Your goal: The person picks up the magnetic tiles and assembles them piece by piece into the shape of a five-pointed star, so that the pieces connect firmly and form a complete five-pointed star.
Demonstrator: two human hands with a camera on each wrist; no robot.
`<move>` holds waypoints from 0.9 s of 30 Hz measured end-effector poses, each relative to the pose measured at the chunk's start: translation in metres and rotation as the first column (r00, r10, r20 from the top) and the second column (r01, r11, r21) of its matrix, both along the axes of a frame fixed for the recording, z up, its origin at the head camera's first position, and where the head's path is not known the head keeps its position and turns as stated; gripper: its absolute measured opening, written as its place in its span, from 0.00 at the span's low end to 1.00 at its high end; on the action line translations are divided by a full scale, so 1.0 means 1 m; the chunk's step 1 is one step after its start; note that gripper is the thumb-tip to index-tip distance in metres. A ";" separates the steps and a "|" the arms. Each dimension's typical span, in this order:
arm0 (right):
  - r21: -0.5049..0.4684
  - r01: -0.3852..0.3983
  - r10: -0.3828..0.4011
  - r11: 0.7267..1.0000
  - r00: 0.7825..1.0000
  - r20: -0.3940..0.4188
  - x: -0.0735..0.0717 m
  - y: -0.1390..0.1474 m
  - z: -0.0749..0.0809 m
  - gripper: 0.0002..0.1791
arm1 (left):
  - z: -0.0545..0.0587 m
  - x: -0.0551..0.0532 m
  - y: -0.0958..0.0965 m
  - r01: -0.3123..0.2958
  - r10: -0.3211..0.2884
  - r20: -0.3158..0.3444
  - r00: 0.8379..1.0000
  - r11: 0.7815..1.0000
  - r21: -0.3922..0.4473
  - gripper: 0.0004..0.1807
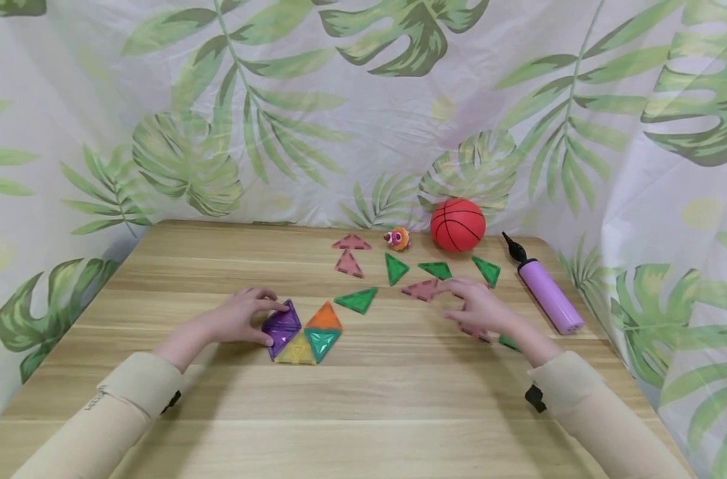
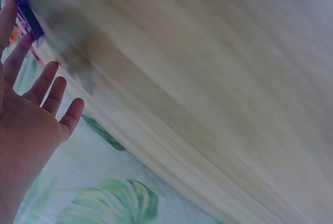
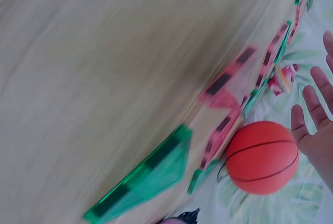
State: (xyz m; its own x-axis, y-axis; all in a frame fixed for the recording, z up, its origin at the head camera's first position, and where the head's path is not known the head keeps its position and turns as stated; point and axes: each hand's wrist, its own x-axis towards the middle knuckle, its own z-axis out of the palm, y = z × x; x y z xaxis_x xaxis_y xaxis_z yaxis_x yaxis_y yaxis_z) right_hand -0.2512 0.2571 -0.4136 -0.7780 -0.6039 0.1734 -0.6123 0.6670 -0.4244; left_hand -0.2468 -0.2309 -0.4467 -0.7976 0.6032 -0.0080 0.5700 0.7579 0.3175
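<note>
My left hand [image 1: 234,318] pinches the purple triangular magnetic tiles [image 1: 283,326] between thumb and fingers. They meet a yellow tile [image 1: 297,350], a teal tile [image 1: 324,342] and an orange tile [image 1: 324,317] in a partial ring on the table. In the left wrist view, a purple tile edge [image 2: 26,13] lies at the fingertips, and the other fingers are spread. Over the right side, my right hand [image 1: 479,307] has loosely extended fingers near a pink triangular tile [image 1: 420,290]. Contact with that tile cannot be told. Another pink tile [image 1: 475,334] lies partly beneath this hand.
Green tiles [image 1: 357,301] and pink tiles [image 1: 350,263] lie scattered across the table [image 1: 339,426]. Towards the back sit a small colourful toy [image 1: 398,238] and a red ball [image 1: 457,225]. A purple hand pump [image 1: 549,294] lies along the right edge.
</note>
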 end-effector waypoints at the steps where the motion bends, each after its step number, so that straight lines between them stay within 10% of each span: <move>1: 0.010 0.001 -0.001 1.000 1.000 -0.006 0.001 0.003 0.000 0.22 | -0.001 -0.001 -0.004 -0.007 0.007 -0.001 1.000 1.000 0.000 0.38; 27: 0.166 -0.061 0.075 0.984 0.994 -0.082 0.003 0.069 -0.031 0.25 | 0.007 -0.025 -0.054 -0.158 0.158 0.042 0.987 0.987 -0.005 0.38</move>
